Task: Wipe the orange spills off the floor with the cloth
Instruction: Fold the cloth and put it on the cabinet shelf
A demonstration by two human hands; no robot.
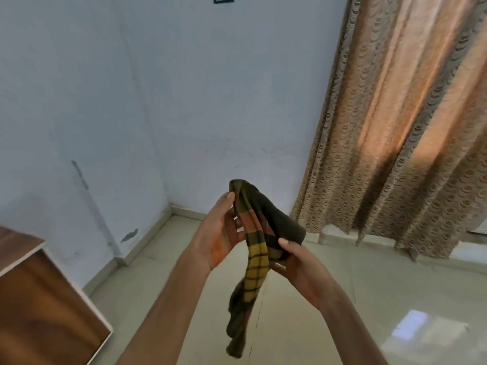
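A checked cloth (pixel 257 264) in dark green, yellow and orange hangs bunched in front of me, its lower end dangling toward the tiled floor (pixel 355 299). My left hand (pixel 221 233) grips its upper part with fingers curled around the fold. My right hand (pixel 300 270) pinches the dark green side of it, thumb on top. Both hands are raised well above the floor. No orange spill shows on the pale tiles in view.
A wooden cabinet with a white edge (pixel 39 299) stands at the lower left. A patterned beige curtain (pixel 395 127) hangs at the right, reaching the floor. The pale blue wall (pixel 131 101) meets the floor in a corner straight ahead.
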